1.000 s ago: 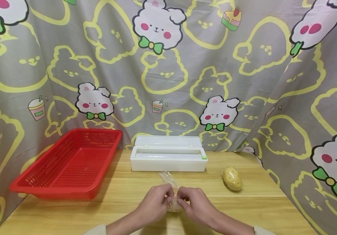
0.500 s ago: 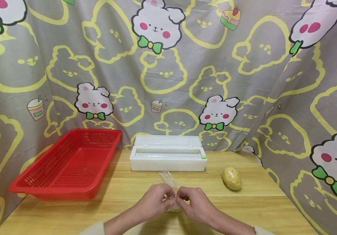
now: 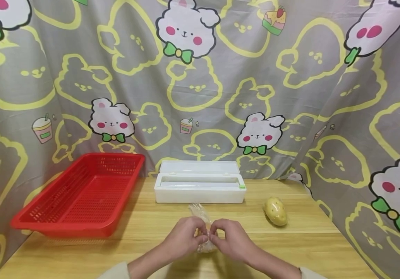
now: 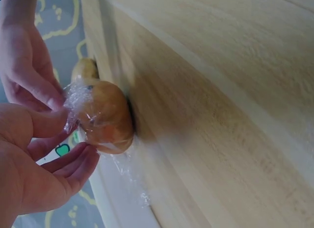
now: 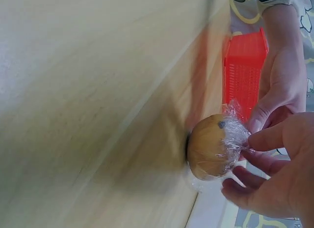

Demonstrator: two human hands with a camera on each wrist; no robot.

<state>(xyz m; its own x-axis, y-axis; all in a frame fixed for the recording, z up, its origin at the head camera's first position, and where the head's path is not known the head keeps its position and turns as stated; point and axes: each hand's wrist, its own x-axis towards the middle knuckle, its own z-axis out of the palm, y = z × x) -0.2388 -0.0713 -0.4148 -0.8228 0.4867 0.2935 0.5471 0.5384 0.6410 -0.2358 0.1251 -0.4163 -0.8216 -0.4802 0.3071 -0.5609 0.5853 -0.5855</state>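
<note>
A potato [image 4: 112,110] in clear plastic wrap [image 5: 236,134] rests on the table. In the head view the fingers mostly hide it. My left hand [image 3: 183,238] pinches the gathered wrap on top between thumb and fingertips. Close against it from the other side, my right hand [image 3: 232,241] also pinches the wrap. A loose tail of wrap trails away from the potato toward the white box. Off to the right lies a second potato [image 3: 275,211], with a shiny surface.
The white wrap dispenser box [image 3: 200,195] stands behind the hands, its lid raised and a roll inside. A red perforated basket [image 3: 71,225] is at the left on the wooden table [image 3: 311,248]. A patterned curtain [image 3: 200,147] encloses the back and sides.
Both hands stay at the wrapped potato. Their fingertips shift slightly as they work the gathered wrap, now meeting closely over it. The other things have not moved.
</note>
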